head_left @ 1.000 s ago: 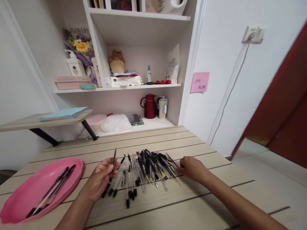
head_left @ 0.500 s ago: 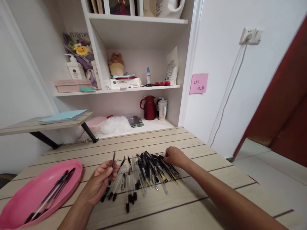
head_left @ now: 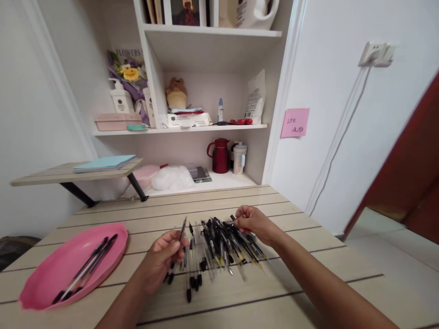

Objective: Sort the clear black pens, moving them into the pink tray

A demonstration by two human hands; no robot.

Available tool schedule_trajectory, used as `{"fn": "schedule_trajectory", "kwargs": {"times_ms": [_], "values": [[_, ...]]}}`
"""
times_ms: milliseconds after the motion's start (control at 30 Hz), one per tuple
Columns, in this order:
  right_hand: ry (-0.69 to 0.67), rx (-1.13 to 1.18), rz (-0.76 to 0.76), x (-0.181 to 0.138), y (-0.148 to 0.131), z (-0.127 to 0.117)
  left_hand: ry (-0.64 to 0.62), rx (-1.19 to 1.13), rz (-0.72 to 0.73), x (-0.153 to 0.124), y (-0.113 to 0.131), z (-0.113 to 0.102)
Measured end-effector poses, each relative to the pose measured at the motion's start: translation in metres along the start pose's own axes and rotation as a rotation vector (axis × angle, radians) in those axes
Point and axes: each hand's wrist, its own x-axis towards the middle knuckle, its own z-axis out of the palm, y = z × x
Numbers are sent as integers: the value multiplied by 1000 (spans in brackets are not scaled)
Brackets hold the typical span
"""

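My left hand (head_left: 168,251) is closed around a slim pen (head_left: 184,227), held with its pointed end up, at the left side of a pile of pens. The pile (head_left: 219,242) holds black parts, clear barrels and yellowish ends, spread on the wooden tabletop. Just above the pile's far right side, my right hand (head_left: 253,223) pinches a small black piece that looks like a pen cap (head_left: 233,218); the fingers partly hide it. Several clear barrels with black ends (head_left: 189,292) point toward me.
A pink oval tray (head_left: 37,278) with several pens (head_left: 89,269) inside stands on the left of the table (head_left: 219,315). Behind it is a raised wooden stand (head_left: 44,173) with blue paper (head_left: 104,163). A white shelf holds a red jug (head_left: 220,156) and a cup (head_left: 239,158).
The view has swung a little left. My right hand has risen slightly from the pile, and a small black piece now shows at its fingertips. My left hand still holds its pen.
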Motion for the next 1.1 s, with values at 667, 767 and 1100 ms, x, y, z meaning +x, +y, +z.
{"fn": "schedule_trajectory", "kwargs": {"times_ms": [667, 767, 1100], "values": [[34, 313, -182, -1, -53, 95, -57, -38, -3, -3, -11, 11], [86, 326, -207, 0, -52, 93, -63, -35, 0, -2, -10, 10], [-6, 289, -166, -6, -45, 107, -24, -30, 1, -2, -9, 11]]}}
